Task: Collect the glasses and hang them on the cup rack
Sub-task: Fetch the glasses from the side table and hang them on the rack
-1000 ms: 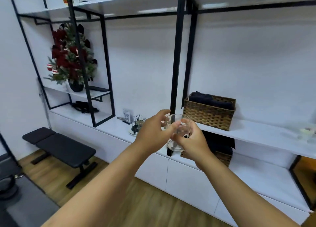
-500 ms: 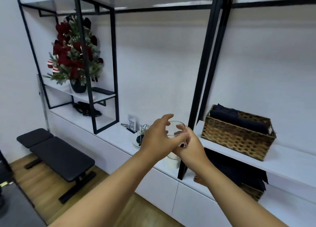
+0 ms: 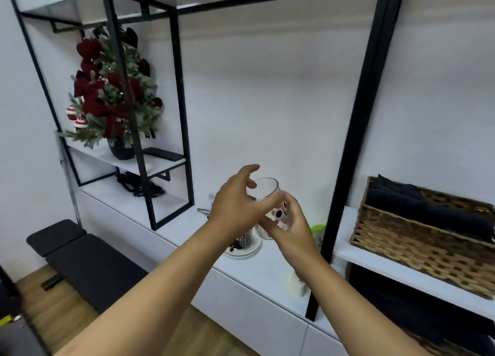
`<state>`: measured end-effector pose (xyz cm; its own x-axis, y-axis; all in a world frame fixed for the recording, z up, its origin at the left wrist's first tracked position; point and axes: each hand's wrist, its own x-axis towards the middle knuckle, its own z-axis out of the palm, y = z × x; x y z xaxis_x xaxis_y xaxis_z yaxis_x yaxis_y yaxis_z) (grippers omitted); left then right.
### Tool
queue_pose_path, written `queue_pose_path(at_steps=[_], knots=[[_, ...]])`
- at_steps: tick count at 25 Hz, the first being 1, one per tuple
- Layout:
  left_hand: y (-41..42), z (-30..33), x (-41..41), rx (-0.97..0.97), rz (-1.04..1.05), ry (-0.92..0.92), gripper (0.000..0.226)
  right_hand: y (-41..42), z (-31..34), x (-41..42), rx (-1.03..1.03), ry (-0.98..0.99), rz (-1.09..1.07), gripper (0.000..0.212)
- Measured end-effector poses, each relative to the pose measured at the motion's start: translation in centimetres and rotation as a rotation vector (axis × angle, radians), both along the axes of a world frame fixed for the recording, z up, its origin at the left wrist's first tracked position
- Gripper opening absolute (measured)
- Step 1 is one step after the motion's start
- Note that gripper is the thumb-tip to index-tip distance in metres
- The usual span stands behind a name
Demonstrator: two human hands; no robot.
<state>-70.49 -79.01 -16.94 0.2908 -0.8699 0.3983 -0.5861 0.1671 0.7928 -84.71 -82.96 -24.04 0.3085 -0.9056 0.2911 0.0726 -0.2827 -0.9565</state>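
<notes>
Holding one clear glass [image 3: 265,195] between both hands, left hand [image 3: 235,208] and right hand [image 3: 292,227] each curled around it, the person carries it above the cup rack [image 3: 242,244]; hanging remains undone.

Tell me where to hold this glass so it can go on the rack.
Grip the glass low on its wall, near the base, from the right side, much as the right hand does now. It is upright with its open rim on top, and that mouth probably has to slip over a peg of the rack, so keep the left hand off the rim.
</notes>
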Motion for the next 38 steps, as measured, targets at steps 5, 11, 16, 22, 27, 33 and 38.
queue_pose_path(at_steps=[5,11,16,22,27,33,38], knots=[[-6.7,0.3,4.1,-0.020,0.083,0.179,0.072,-7.0,-0.6,3.5,0.389,-0.301,0.098,0.069],[-14.8,-1.8,8.7,-0.026,0.124,0.305,0.065,-17.1,-1.7,8.2,0.567,-0.409,0.310,0.048],[-19.8,-3.5,12.6,-0.009,0.100,0.321,0.067,-24.0,-3.2,11.9,0.604,-0.433,0.403,0.042],[-24.9,-6.1,18.9,0.082,-0.009,0.384,0.059,-29.4,-4.0,16.8,0.531,-0.491,0.356,0.036],[-30.2,-9.2,24.2,0.183,-0.173,0.463,0.062,-33.3,-5.4,19.7,0.491,-0.381,0.201,0.037],[-36.1,-13.8,29.6,0.314,-0.360,0.411,0.070,-36.4,-6.9,22.5,0.384,-0.149,-0.048,0.055],[-38.6,-18.6,31.1,0.348,-0.459,0.143,0.084,-36.8,-10.7,23.6,0.345,0.027,-0.234,0.062]])
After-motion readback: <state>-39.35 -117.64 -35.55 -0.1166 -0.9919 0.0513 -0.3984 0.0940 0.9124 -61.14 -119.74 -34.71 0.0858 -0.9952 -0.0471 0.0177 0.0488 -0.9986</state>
